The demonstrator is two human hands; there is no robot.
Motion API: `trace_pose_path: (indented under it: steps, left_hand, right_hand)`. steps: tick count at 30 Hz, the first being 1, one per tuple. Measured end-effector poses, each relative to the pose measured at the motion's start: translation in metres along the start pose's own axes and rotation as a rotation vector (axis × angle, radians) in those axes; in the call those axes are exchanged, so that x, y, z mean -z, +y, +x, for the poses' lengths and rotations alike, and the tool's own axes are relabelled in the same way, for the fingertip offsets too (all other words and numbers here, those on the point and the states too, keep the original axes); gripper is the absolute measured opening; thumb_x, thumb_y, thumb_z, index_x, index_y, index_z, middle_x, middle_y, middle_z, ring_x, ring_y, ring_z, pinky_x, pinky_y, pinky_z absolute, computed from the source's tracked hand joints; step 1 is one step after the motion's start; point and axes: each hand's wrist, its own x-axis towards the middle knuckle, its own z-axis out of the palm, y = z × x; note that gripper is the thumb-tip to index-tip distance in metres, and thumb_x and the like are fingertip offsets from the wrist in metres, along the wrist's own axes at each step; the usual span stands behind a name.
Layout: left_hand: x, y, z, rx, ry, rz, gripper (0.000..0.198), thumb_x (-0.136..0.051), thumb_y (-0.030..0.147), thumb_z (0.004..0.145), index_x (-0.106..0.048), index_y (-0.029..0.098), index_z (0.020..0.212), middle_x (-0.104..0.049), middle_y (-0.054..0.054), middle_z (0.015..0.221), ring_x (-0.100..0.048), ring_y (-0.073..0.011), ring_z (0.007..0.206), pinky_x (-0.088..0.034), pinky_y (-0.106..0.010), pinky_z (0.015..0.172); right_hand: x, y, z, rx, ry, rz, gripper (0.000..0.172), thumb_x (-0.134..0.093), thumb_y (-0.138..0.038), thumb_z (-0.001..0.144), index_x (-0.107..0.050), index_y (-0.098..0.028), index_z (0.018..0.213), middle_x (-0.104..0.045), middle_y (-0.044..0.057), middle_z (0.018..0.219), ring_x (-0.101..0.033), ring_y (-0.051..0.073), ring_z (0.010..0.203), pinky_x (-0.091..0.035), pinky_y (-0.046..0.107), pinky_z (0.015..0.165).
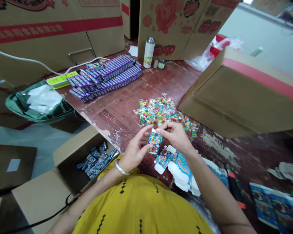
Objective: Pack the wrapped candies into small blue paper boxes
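My left hand (136, 149), with a silver bangle at the wrist, holds a small blue printed candy box (155, 142) upright between thumb and fingers. At the box's top end, my right hand (174, 135) pinches with thumb and index finger by a white flap. Whether a candy packet is between those fingers I cannot make out. Just beyond both hands lies a heap of clear packets of coloured candy (158, 109). Below my right hand are flat, unfolded box blanks (182, 169), partly covered by my forearm.
Rows of purple boxes (107, 76) stand at the back left, near a white bottle (149, 53). A large carton (244, 94) borders the right side. Left of my lap, an open carton (73, 146) contains several filled-looking blue boxes (97, 162).
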Motion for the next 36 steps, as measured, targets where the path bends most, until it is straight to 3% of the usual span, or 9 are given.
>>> trace_pose_path:
  steps: [5, 9, 14, 19, 24, 26, 28, 32, 36]
  left_hand:
    - [0.006, 0.000, 0.003, 0.003, 0.023, -0.094, 0.044, -0.063, 0.022, 0.084, -0.052, 0.024, 0.127, -0.058, -0.008, 0.117, -0.058, -0.0203, 0.102, -0.051, -0.030, 0.084]
    - [0.010, -0.004, 0.008, 0.013, 0.075, -0.152, 0.040, -0.067, 0.024, 0.082, -0.052, 0.020, 0.119, -0.060, -0.008, 0.109, -0.058, -0.0195, 0.100, -0.050, -0.029, 0.085]
    - [0.014, -0.006, 0.008, 0.025, 0.066, -0.101, 0.038, -0.065, 0.024, 0.082, -0.050, 0.020, 0.117, -0.059, -0.006, 0.106, -0.059, -0.0180, 0.097, -0.049, -0.028, 0.084]
    - [0.069, 0.014, -0.010, 0.118, 0.062, 0.416, 0.036, -0.059, 0.028, 0.084, -0.052, 0.023, 0.119, -0.059, -0.006, 0.112, -0.059, -0.0209, 0.097, -0.050, -0.030, 0.081]
    - [0.156, 0.027, -0.038, 0.485, 0.101, 1.309, 0.035, -0.048, 0.033, 0.089, -0.055, 0.027, 0.123, -0.061, -0.004, 0.096, -0.061, -0.0255, 0.086, -0.049, -0.045, 0.081]
    - [0.165, 0.023, -0.041, 0.571, 0.060, 1.451, 0.043, -0.048, 0.034, 0.087, -0.051, 0.027, 0.129, -0.058, -0.007, 0.098, -0.062, -0.0282, 0.081, -0.050, -0.048, 0.075]
    - [0.150, 0.016, -0.037, 0.480, 0.047, 1.440, 0.051, -0.052, 0.039, 0.086, -0.047, 0.026, 0.135, -0.057, -0.010, 0.105, -0.062, -0.0306, 0.083, -0.050, -0.048, 0.075]
    - [0.075, -0.006, -0.017, 0.085, -0.043, 1.030, 0.044, -0.056, 0.044, 0.085, -0.055, 0.025, 0.125, -0.062, -0.008, 0.112, -0.062, -0.0248, 0.095, -0.049, -0.038, 0.087]
    - [0.010, -0.031, 0.001, 0.074, -0.199, 0.651, 0.026, -0.060, 0.039, 0.084, -0.064, 0.021, 0.102, -0.069, -0.006, 0.097, -0.064, -0.0198, 0.083, -0.049, -0.032, 0.078]
  right_hand:
    - [-0.003, -0.006, -0.013, 0.218, -0.066, -0.302, 0.022, -0.064, -0.040, 0.084, -0.064, -0.021, 0.095, -0.066, 0.006, 0.098, -0.062, 0.021, 0.092, -0.050, 0.036, 0.084]
    - [-0.010, -0.002, -0.025, 0.329, -0.136, -0.621, 0.077, -0.078, -0.041, 0.068, -0.043, -0.022, 0.134, -0.052, 0.012, 0.134, -0.046, 0.029, 0.126, -0.042, 0.046, 0.102]
    - [-0.027, 0.010, -0.025, 0.429, -0.133, -0.721, 0.069, -0.069, -0.033, 0.077, -0.038, -0.018, 0.137, -0.048, 0.015, 0.137, -0.042, 0.027, 0.131, -0.038, 0.044, 0.108]
    - [-0.005, 0.010, -0.017, 0.280, -0.166, -0.612, 0.094, -0.077, -0.050, 0.067, -0.030, -0.024, 0.144, -0.048, 0.014, 0.140, -0.051, 0.029, 0.124, -0.046, 0.044, 0.098]
    - [0.051, 0.028, -0.028, -0.060, -0.087, -0.894, 0.019, -0.065, -0.039, 0.083, -0.066, -0.023, 0.092, -0.068, 0.003, 0.082, -0.064, 0.019, 0.074, -0.045, 0.030, 0.064]
    - [0.060, 0.041, -0.038, -0.146, -0.144, -1.051, 0.020, -0.067, -0.042, 0.081, -0.067, -0.022, 0.081, -0.066, 0.004, 0.080, -0.063, 0.020, 0.072, -0.041, 0.029, 0.061]
    - [0.058, 0.053, -0.046, -0.200, -0.153, -1.134, 0.031, -0.071, -0.049, 0.075, -0.067, -0.020, 0.085, -0.064, 0.007, 0.085, -0.063, 0.022, 0.073, -0.039, 0.029, 0.060]
    - [0.047, 0.069, -0.050, -0.212, -0.127, -1.090, 0.027, -0.076, -0.044, 0.072, -0.066, -0.020, 0.081, -0.061, 0.005, 0.085, -0.061, 0.018, 0.075, -0.038, 0.026, 0.062]
    - [0.049, 0.063, -0.049, -0.154, -0.126, -0.761, 0.018, -0.071, -0.033, 0.077, -0.063, -0.019, 0.071, -0.059, -0.001, 0.073, -0.056, 0.011, 0.061, -0.037, 0.023, 0.057]
